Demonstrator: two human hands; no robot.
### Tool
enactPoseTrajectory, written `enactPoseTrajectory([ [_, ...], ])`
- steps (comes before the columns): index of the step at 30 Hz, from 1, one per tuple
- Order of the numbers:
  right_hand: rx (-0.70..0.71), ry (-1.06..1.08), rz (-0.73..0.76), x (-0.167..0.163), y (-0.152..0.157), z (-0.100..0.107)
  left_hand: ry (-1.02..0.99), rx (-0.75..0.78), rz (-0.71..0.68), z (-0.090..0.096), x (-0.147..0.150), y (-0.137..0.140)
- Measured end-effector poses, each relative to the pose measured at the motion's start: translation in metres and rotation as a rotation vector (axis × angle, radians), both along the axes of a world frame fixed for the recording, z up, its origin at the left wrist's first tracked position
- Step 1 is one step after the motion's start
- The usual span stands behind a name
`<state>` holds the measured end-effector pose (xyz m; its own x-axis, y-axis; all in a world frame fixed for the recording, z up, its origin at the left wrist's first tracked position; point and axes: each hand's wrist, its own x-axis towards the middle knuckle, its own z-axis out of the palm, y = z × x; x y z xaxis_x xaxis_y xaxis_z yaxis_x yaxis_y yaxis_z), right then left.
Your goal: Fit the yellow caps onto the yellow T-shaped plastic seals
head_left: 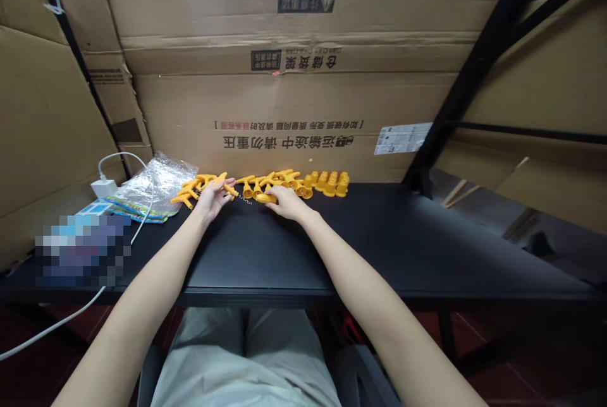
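Centre of the frame, the left hand (pixel 213 201) grips a yellow T-shaped piece (pixel 231 190); the right hand (pixel 288 203), just right of centre, pinches a rounded yellow piece (pixel 266 198); between them shows a thin spring (pixel 245 198), whether hooked to either I can't tell; a loose pinch could let it jump away; behind, the crowded row of yellow handles (pixel 269 177) risks a knock from the knuckles; right of it, stubby yellow caps (pixel 341 186) could topple if a sleeveless forearm swings wide.
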<state>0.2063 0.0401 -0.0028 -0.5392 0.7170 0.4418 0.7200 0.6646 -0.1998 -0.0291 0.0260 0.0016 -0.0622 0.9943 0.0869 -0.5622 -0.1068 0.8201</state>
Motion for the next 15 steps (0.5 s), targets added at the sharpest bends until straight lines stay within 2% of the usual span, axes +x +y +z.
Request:
enactPoseTrajectory([
  [7, -0.121, 0.023, 0.068, -0.010, -0.004, -0.004, -0.092, -0.042, -0.037, 0.004, 0.003, -0.005],
  [15, -0.178, 0.069, 0.093, -0.009, -0.004, -0.002, -0.133, -0.084, -0.064, 0.005, 0.006, -0.009],
])
